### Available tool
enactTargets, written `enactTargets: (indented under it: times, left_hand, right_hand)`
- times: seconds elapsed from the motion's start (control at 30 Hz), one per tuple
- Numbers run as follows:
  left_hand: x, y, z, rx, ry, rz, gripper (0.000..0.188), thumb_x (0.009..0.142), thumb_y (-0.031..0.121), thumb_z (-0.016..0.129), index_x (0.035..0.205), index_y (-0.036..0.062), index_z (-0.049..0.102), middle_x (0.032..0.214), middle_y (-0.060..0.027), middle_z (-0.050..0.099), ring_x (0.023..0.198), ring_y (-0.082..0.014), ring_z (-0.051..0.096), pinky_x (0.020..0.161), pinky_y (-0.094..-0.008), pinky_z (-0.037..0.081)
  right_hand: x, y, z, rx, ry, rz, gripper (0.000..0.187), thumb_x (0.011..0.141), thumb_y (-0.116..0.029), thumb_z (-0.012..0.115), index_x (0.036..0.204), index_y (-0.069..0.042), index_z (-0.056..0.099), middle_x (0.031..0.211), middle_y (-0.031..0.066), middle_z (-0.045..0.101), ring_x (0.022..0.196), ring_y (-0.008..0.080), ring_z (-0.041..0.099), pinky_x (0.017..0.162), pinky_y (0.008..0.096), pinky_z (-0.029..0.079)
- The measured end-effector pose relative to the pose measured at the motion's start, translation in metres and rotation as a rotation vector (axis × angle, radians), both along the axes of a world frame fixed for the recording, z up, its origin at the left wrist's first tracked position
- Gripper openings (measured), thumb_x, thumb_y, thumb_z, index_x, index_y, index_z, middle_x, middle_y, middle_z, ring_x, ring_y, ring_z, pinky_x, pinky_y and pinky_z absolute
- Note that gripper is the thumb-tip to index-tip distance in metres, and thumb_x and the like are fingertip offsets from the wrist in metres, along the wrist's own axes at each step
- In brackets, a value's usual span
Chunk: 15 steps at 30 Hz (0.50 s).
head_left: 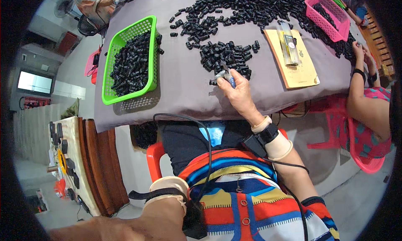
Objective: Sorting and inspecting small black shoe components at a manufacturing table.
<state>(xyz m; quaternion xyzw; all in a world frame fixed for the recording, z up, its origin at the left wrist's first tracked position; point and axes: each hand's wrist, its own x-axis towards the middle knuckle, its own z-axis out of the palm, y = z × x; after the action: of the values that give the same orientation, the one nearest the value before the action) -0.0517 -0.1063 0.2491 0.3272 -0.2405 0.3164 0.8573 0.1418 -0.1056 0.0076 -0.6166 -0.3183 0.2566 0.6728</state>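
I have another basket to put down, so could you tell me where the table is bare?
Bare cloth lies between the green basket and the right hand, and along the near edge below it. Black parts crowd the far side up to the pink basket and tan board.

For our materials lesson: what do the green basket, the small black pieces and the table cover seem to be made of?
Green basket: likely moulded plastic, glossy, with a lattice of holes in its walls.
Black pieces: probably plastic or rubber, dull black, small and tube-like; too small to be sure.
Table cover: looks like matte grey cloth, draping over the table's edge.
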Motion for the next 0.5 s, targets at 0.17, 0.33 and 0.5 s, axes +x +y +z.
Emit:
enactTargets:
  times: [0.17, 0.33, 0.5]
  left_hand:
    - [0.009, 0.004, -0.005, -0.047, -0.11, -0.06, 0.022, 0.082, 0.005, 0.06, 0.103, -0.0006, 0.058, 0.125, -0.0138, 0.036, 0.076, -0.0294, 0.06, 0.044, -0.0286, 0.05]
    - [0.054, 0.031, -0.076, 0.379, 0.854, 0.805, 0.017, 0.084, 0.007, 0.056, 0.099, -0.0006, 0.058, 0.072, -0.0011, 0.056, 0.059, -0.0088, 0.049, 0.05, -0.0221, 0.038]
    - [0.073, 0.089, -0.184, 0.519, 1.173, 0.601, 0.013, 0.082, 0.008, 0.062, 0.093, 0.002, 0.061, 0.07, 0.0016, 0.057, 0.058, -0.0033, 0.051, 0.049, -0.0169, 0.04]
  right_hand:
    - [-0.001, -0.002, 0.003, -0.022, 0.008, 0.012, 0.019, 0.081, -0.017, 0.063, 0.073, -0.004, 0.052, 0.059, -0.0036, 0.048, 0.056, 0.004, 0.039, 0.048, 0.0242, 0.036]
    - [0.004, -0.005, -0.004, -0.009, -0.008, 0.024, 0.021, 0.081, -0.017, 0.063, 0.073, -0.003, 0.05, 0.059, -0.0029, 0.047, 0.057, 0.0043, 0.039, 0.048, 0.0246, 0.035]
    - [-0.002, -0.003, 0.007, -0.002, -0.046, 0.024, 0.021, 0.081, -0.016, 0.062, 0.072, -0.003, 0.049, 0.06, -0.0019, 0.048, 0.058, 0.0048, 0.04, 0.049, 0.025, 0.036]
